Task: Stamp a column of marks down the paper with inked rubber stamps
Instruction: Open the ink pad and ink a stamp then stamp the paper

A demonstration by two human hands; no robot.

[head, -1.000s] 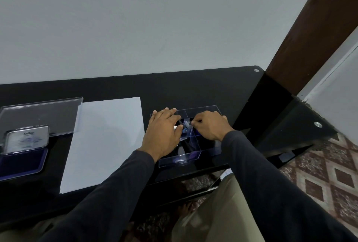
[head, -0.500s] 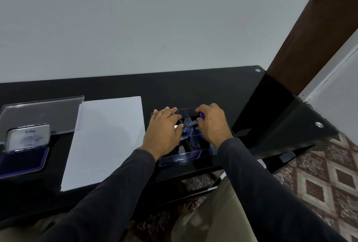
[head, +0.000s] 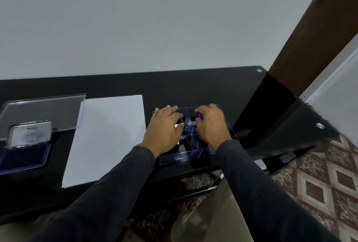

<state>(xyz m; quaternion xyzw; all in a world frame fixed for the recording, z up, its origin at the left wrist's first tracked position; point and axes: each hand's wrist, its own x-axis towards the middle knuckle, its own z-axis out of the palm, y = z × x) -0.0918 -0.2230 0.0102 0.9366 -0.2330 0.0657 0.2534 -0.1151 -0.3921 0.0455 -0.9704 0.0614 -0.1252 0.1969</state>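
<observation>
Rubber stamps sit in a clear divided box (head: 195,152) to the right of the paper (head: 108,137), and the paper serves here as the landmark. Left of the paper lies the ink pad (head: 23,156), its blue surface exposed and its lid (head: 31,134) tipped back; behind that, also left of the paper, is a clear flat cover (head: 41,113). The paper itself lies flat on the black counter (head: 193,87) and bears no marks that can be seen, so the column is not yet begun.

Right of the paper, the left hand (head: 164,131) rests palm down on the near-left part of the box, fingers fairly straight and spread over its rim, apparently steadying it and gripping nothing. Further right, the right hand (head: 212,125) reaches into the box with its fingers curled round a purple-handled stamp (head: 200,116), whose top shows between thumb and forefinger. Other purple pieces lie in the near compartments, too blurred to name.

The step in hand looks like picking a stamp out of the box. The next move would call for lifting it clear of the dividers, carrying it across the paper to the ink pad and pressing it squarely there. Both forearms, in dark sleeves, reach forward nearly parallel, wrists low over the counter edge.
</observation>
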